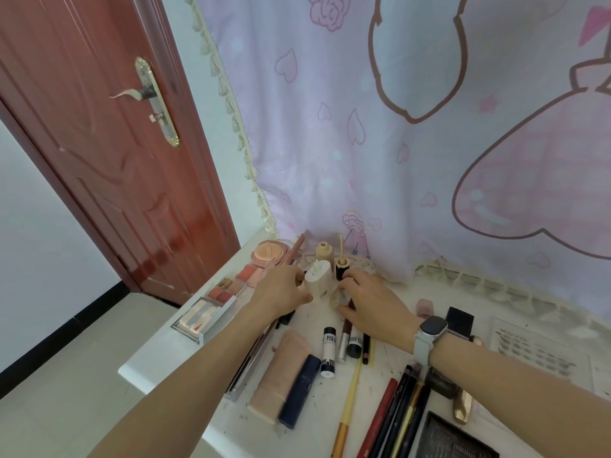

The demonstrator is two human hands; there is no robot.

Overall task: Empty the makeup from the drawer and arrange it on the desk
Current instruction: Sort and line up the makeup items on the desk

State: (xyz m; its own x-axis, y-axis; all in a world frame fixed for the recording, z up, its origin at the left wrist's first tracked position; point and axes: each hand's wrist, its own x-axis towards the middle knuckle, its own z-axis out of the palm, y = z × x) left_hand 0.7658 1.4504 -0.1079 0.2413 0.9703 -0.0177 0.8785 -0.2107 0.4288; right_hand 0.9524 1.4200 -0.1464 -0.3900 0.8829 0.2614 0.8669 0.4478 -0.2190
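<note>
Makeup covers the white desk. At the back stands a cream foundation bottle, upright, with my left hand gripping its left side. My right hand, a watch on its wrist, touches a small dark tube with a gold top right of the bottle and covers a clear item beneath; whether it grips either I cannot tell. Behind stand a beige bottle and a round pink compact. Palettes line the left edge. The drawer is out of view.
Nearer me lie a pink tube, a navy tube, a black-and-white tube, several pencils, a black case and a dark palette. A pink curtain hangs behind the desk. A red door stands left.
</note>
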